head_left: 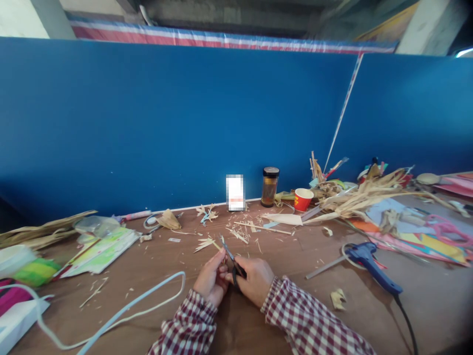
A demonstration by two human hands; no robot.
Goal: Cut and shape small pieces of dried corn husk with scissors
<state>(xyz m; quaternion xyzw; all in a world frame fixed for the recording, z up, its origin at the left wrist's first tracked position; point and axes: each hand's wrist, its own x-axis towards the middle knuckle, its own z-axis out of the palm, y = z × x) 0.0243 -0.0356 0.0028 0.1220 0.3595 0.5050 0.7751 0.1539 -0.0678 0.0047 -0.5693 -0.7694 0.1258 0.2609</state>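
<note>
My right hand (254,278) grips a small pair of scissors (229,254) with black handles, blades pointing up and to the left. My left hand (212,276) pinches a thin piece of dried straw (207,242) whose split end fans out to the left. The blade tips meet the straw just above my left fingers. Both hands rest close together on the brown table (281,256) near its front edge. My sleeves are red-and-white checked.
A blue glue gun (369,264) with a black cord lies to the right. A red paper cup (303,199), a dark jar (270,186) and piles of dried husks (362,195) sit by the blue partition (185,123). A pale cable (121,310) loops at left beside papers (98,251).
</note>
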